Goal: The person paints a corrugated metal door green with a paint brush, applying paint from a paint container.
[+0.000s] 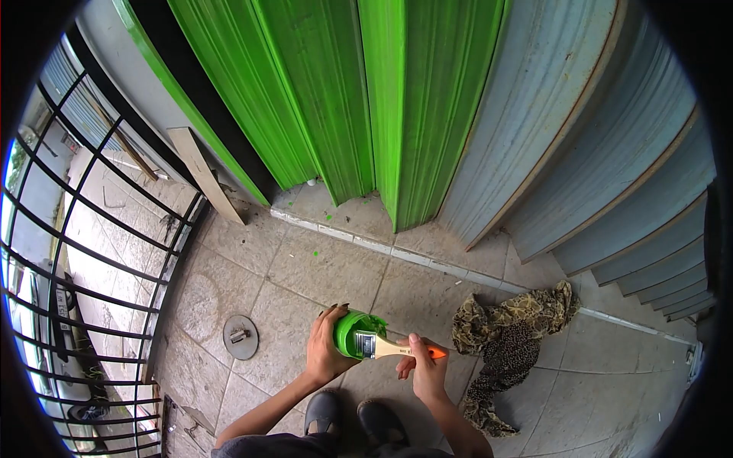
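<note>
From my remote seat I see the green can (pixel 345 330) in the lower centre of the frame, above the dark shoes (pixel 382 424), with the left hand (pixel 324 351) curved around its left side, fingers spread about as wide as the can's body and holding it. Just right of the can, the right hand (pixel 427 374) has its fingers nearly closed on the brush (pixel 392 349), gripping the wooden handle near its orange end, while the metal band lies at the can's mouth; the bristles I can't make out. I judge the can fairly light, though how full it is I can't tell, and stiff enough to take a steady squeeze. Green paint shows at the rim, so I'd expect the lip to be slick and would hold the outer wall, lower down. The brush should be very light, rigid along the handle and soft only at the bristles; bare wood looks the surest hold, the metal band slippery if wet. Neither seems fragile; tipping paint onto the tiled floor (pixel 328 267) is my worry.
</note>
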`<state>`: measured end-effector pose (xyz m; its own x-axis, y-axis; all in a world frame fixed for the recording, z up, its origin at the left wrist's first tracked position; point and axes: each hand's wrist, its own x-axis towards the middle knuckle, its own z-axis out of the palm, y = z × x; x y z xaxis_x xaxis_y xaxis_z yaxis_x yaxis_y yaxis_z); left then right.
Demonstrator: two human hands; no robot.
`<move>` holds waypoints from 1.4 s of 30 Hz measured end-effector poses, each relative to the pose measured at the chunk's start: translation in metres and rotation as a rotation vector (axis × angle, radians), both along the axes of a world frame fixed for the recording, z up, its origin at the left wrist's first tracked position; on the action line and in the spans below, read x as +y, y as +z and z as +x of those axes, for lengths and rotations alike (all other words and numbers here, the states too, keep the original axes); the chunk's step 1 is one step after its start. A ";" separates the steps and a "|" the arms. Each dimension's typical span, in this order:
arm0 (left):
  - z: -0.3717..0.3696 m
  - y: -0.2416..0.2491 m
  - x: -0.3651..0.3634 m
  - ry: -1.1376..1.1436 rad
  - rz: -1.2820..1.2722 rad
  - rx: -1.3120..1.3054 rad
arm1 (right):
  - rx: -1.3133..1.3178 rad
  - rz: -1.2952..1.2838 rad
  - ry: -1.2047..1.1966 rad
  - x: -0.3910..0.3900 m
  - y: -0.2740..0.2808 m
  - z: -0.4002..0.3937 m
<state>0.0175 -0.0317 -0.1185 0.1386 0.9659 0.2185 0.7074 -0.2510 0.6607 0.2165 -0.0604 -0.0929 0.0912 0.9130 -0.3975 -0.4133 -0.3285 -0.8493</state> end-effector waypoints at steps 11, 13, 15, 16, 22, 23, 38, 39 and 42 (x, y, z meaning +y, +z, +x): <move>0.005 0.002 -0.004 0.053 0.050 0.030 | -0.011 0.025 0.001 0.007 0.004 -0.009; 0.007 0.001 -0.004 0.068 0.051 0.010 | 0.011 0.012 0.008 0.008 0.007 -0.010; 0.007 0.000 -0.003 0.053 0.077 0.043 | 0.055 -0.016 0.012 0.008 0.008 -0.010; 0.007 0.000 -0.003 0.047 0.091 0.059 | 0.096 -0.035 0.002 0.008 0.008 -0.009; 0.007 -0.004 -0.004 0.024 0.084 0.054 | 0.324 -0.187 -0.054 0.007 -0.008 -0.003; 0.007 -0.004 -0.005 0.021 0.077 0.040 | 0.364 -0.195 -0.054 0.007 -0.011 -0.002; -0.001 -0.006 -0.005 0.061 0.010 -0.032 | 0.504 -0.301 -0.137 -0.010 -0.028 0.004; -0.002 -0.006 -0.005 0.073 0.001 -0.032 | 0.493 -0.294 -0.139 -0.012 -0.029 0.005; -0.006 -0.009 -0.002 0.112 -0.051 -0.068 | 0.592 -0.243 -0.126 -0.019 -0.038 0.011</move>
<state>0.0110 -0.0342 -0.1271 0.0160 0.9846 0.1740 0.6820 -0.1380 0.7182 0.2277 -0.0791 -0.1311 -0.1062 0.7876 -0.6070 -0.8366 -0.4007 -0.3735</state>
